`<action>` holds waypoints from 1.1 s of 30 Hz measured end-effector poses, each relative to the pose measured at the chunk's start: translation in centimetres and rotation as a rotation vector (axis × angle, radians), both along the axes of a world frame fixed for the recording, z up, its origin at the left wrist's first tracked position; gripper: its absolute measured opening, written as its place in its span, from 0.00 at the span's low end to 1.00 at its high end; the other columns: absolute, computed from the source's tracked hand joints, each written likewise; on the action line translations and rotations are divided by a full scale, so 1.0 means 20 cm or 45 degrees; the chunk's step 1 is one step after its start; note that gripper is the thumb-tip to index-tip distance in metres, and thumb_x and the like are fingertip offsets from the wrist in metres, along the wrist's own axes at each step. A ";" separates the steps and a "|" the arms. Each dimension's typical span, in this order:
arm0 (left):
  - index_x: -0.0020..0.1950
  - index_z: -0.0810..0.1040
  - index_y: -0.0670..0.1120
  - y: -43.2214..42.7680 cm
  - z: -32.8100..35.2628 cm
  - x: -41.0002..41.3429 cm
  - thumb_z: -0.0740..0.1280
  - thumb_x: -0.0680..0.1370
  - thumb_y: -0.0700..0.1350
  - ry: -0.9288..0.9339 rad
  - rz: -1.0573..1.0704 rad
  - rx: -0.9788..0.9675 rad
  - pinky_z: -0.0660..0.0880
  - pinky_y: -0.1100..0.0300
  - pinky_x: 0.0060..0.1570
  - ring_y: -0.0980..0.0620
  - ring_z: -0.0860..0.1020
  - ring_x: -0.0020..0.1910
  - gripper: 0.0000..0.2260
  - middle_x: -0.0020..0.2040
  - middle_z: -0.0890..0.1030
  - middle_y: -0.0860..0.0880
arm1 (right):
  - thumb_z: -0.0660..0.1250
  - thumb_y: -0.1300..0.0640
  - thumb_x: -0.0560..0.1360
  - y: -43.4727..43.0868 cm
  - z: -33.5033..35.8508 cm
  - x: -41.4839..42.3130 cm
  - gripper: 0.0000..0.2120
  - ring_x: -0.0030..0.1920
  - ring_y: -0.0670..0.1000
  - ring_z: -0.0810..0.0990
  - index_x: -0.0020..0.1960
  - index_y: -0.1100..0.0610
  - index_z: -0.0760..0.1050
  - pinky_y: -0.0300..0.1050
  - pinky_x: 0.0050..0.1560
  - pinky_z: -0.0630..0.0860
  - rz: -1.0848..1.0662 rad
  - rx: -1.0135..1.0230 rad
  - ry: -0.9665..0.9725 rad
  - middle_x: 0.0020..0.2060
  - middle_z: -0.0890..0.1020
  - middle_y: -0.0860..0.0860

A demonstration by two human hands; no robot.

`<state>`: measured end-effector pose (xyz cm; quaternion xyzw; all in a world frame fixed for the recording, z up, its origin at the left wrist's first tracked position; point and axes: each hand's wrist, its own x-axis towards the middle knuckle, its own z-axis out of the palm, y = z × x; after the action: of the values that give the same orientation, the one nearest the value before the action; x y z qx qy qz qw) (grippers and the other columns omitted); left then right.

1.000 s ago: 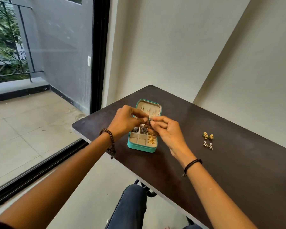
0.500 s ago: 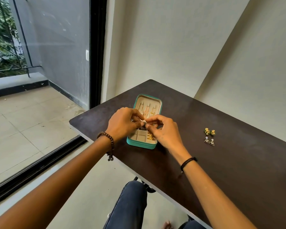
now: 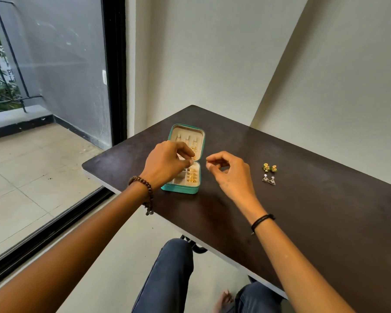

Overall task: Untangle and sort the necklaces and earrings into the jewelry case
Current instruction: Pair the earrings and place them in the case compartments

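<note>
Plainly open, teal jewelry case (image 3: 180, 188), cream-lined, gold earrings (image 3: 192, 176) inside

Dark table (image 3: 303, 222), pale walls (image 3: 212, 53), glass door (image 3: 54, 64).

Held apart, left hand (image 3: 167, 163) and right hand (image 3: 229, 175) curl fingers (image 3: 215, 155), perhaps pinching.
</note>
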<state>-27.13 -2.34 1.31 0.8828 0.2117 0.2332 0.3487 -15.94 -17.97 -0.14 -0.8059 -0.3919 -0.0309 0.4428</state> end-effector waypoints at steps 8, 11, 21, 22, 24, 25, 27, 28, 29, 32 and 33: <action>0.52 0.84 0.50 -0.30 0.04 0.15 0.74 0.75 0.48 -0.086 -0.253 -0.020 0.78 0.62 0.49 0.61 0.81 0.44 0.07 0.43 0.84 0.56 | 0.74 0.59 0.76 -0.32 -0.01 0.09 0.04 0.43 0.35 0.80 0.50 0.52 0.84 0.26 0.42 0.73 -0.103 0.071 -0.006 0.42 0.85 0.42; 0.52 0.85 0.49 -0.43 0.03 0.26 0.74 0.75 0.46 -0.071 -0.326 -0.050 0.79 0.64 0.49 0.60 0.82 0.44 0.07 0.44 0.85 0.54 | 0.75 0.59 0.75 -0.46 -0.02 0.17 0.04 0.43 0.35 0.81 0.49 0.52 0.84 0.25 0.44 0.73 -0.202 0.096 0.006 0.42 0.85 0.41; 0.54 0.83 0.44 -0.64 -0.19 0.60 0.74 0.75 0.45 0.032 -0.253 -0.209 0.76 0.68 0.49 0.58 0.80 0.45 0.10 0.48 0.84 0.51 | 0.74 0.56 0.76 -0.73 -0.13 0.45 0.06 0.45 0.39 0.82 0.53 0.54 0.82 0.26 0.40 0.74 -0.460 -0.028 0.199 0.45 0.85 0.44; 0.56 0.82 0.44 -0.65 -0.21 0.63 0.74 0.76 0.45 0.012 -0.228 -0.209 0.74 0.69 0.49 0.58 0.79 0.47 0.11 0.50 0.83 0.50 | 0.74 0.56 0.77 -0.73 -0.15 0.48 0.07 0.45 0.38 0.81 0.54 0.54 0.82 0.25 0.40 0.74 -0.484 -0.025 0.212 0.46 0.84 0.45; 0.58 0.81 0.44 -0.67 -0.23 0.69 0.72 0.77 0.45 -0.036 -0.195 -0.196 0.72 0.69 0.49 0.58 0.78 0.48 0.11 0.53 0.83 0.49 | 0.73 0.55 0.77 -0.71 -0.17 0.52 0.08 0.44 0.37 0.80 0.55 0.55 0.82 0.23 0.39 0.73 -0.524 0.019 0.208 0.46 0.84 0.46; 0.58 0.81 0.43 -0.68 -0.24 0.73 0.72 0.77 0.45 -0.062 -0.184 -0.187 0.73 0.68 0.50 0.57 0.78 0.49 0.11 0.53 0.83 0.48 | 0.73 0.55 0.77 -0.70 -0.17 0.54 0.08 0.44 0.37 0.79 0.55 0.56 0.82 0.22 0.39 0.73 -0.539 0.044 0.200 0.46 0.84 0.47; 0.58 0.81 0.43 -0.70 -0.24 0.79 0.72 0.77 0.47 -0.109 -0.171 -0.187 0.75 0.64 0.54 0.54 0.80 0.50 0.12 0.52 0.84 0.47 | 0.73 0.54 0.78 -0.66 -0.18 0.57 0.09 0.42 0.38 0.79 0.54 0.57 0.82 0.22 0.40 0.72 -0.555 0.077 0.169 0.44 0.84 0.48; 0.58 0.81 0.43 -0.70 -0.25 0.82 0.72 0.77 0.49 -0.125 -0.167 -0.179 0.76 0.61 0.56 0.54 0.81 0.50 0.13 0.51 0.84 0.47 | 0.73 0.53 0.78 -0.64 -0.19 0.58 0.09 0.41 0.39 0.79 0.54 0.57 0.82 0.22 0.40 0.72 -0.559 0.083 0.144 0.43 0.84 0.48; 0.57 0.81 0.44 -0.71 -0.25 0.84 0.72 0.76 0.52 -0.136 -0.166 -0.157 0.77 0.58 0.57 0.53 0.80 0.49 0.14 0.49 0.84 0.48 | 0.73 0.52 0.77 -0.62 -0.19 0.59 0.09 0.41 0.40 0.80 0.53 0.56 0.82 0.23 0.40 0.73 -0.561 0.081 0.114 0.43 0.84 0.48; 0.55 0.83 0.47 -0.73 -0.26 0.91 0.73 0.74 0.54 -0.135 -0.177 -0.086 0.78 0.54 0.54 0.50 0.79 0.50 0.15 0.47 0.82 0.50 | 0.73 0.54 0.77 -0.59 -0.21 0.64 0.08 0.41 0.43 0.81 0.54 0.55 0.83 0.27 0.42 0.74 -0.558 0.009 0.026 0.45 0.83 0.50; 0.55 0.83 0.48 -0.72 -0.27 0.93 0.73 0.75 0.53 -0.127 -0.189 -0.067 0.78 0.55 0.54 0.50 0.78 0.50 0.13 0.47 0.81 0.50 | 0.73 0.56 0.77 -0.59 -0.21 0.65 0.08 0.41 0.44 0.80 0.55 0.56 0.83 0.28 0.43 0.74 -0.551 -0.028 0.004 0.46 0.83 0.51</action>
<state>-8.52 -16.78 -4.00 0.8739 0.1341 0.2445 0.3982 -2.88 -29.69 -4.43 -0.8760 -0.2092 -0.1198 0.4177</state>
